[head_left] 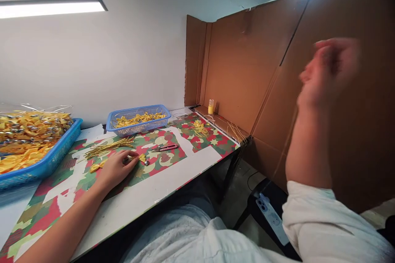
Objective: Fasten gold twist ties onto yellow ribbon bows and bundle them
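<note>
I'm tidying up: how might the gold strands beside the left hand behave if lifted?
The gold strands are probably light, being so thin. They may stay fairly stiff, since most lie nearly straight. With no visible tie, some could slip loose.

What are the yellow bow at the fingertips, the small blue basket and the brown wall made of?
Yellow bow: perhaps satiny ribbon, softly pinched, but small here. Small blue basket: likely smooth plastic, with perforated sides. Brown wall: apparently matte cardboard, showing fold creases and rough edges.
</note>
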### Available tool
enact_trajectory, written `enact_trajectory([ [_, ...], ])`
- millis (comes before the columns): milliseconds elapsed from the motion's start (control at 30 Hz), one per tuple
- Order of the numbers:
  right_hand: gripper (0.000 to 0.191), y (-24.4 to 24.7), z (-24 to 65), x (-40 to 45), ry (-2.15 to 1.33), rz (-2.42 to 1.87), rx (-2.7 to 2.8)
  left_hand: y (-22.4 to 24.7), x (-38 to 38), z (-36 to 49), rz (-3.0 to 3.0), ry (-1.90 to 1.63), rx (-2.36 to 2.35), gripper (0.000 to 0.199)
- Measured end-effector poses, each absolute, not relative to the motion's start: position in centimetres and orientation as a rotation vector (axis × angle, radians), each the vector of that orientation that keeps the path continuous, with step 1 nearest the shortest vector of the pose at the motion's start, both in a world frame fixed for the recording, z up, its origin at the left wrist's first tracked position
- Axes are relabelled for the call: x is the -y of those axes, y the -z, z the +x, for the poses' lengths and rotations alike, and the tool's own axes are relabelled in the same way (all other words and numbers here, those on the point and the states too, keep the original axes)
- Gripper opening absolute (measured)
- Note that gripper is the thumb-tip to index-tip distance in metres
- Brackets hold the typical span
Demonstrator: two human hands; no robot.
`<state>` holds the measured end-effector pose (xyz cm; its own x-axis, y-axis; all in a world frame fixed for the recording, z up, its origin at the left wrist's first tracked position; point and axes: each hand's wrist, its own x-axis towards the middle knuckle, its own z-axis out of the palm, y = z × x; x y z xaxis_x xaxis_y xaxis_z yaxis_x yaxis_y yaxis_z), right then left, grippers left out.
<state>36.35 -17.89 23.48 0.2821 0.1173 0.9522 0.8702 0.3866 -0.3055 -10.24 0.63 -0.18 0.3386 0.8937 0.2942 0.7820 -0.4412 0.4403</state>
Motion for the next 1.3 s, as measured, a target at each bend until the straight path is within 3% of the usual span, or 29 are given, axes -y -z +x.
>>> enact_trajectory([
  [100,0.041,-20.3,31.6,13.1,0.385,-0.755,1.324,0.2,-0.6,-10.3,2.376,-0.757,-1.517,0.037],
  [367,0.029,-11.6,19.3,4.8,-0.847,-0.689,1.437,0.5,0.1,-10.0,2.369,-0.936,-1.471,0.033],
  [533,0.023,-9.7,13.6,3.2,-1.293,-0.615,1.396,0.9,0.4,-9.8,2.388,-1.001,-1.448,0.027],
  [800,0.019,-8.5,11.8,1.3,-1.600,-0.668,1.303,1.4,-0.1,-10.1,2.347,-0.856,-1.686,0.025],
  [1033,0.016,-6.3,10.9,0.5,-1.783,-0.790,1.143,1.2,0.0,-10.1,2.420,-0.761,-1.605,0.025],
  [1300,0.029,-3.3,9.8,-0.5,-1.685,-0.917,1.166,1.1,0.1,-10.0,2.397,-0.780,-1.507,0.020],
])
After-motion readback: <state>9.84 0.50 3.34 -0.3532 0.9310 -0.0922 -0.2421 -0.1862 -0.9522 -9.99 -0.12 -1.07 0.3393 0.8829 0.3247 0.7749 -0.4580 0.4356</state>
